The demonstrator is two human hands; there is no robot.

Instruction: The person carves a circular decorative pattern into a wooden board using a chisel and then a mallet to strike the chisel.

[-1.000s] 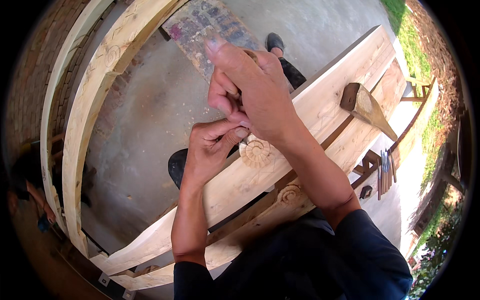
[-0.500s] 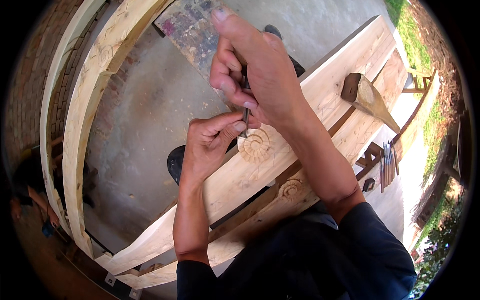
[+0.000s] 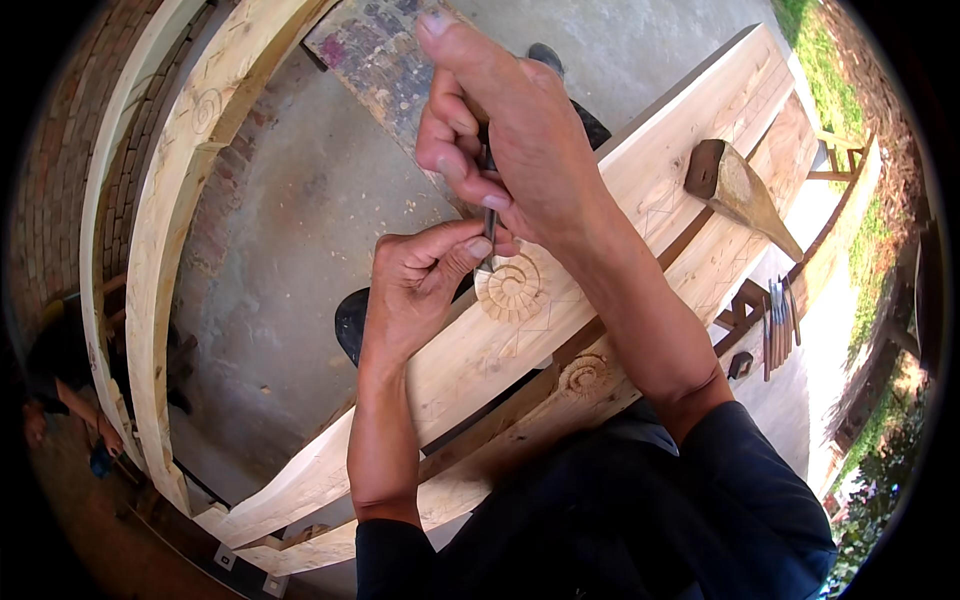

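The fingers of the left hand (image 3: 415,285) are clamped, thumb against forefinger, on the lower shaft of a slim, dark metal chisel (image 3: 490,222). Above, the fingers of the right hand (image 3: 530,150) are curled closed around the same shaft, the thumb stretched out. The chisel's lower end sits at the upper left edge of a round spiral carving (image 3: 512,289), whose coil is ringed by short, crisp, wedge-like cuts; whether the metal touches is hard to tell. The carving lies on a thick, pale plank (image 3: 440,385) with visible grain and pencil lines. Alongside, nearer the person's dark shirt (image 3: 570,510), a second plank (image 3: 480,485) bears a smaller carved spiral (image 3: 583,374). A worn wooden mallet (image 3: 735,195), blocky and tapering, lies across the gap between them. Farther right, slim tools (image 3: 779,328) rest side by side. Leftward, curved beams (image 3: 150,300) arch over smooth grey concrete (image 3: 280,290), beside a rough brick wall (image 3: 60,190).
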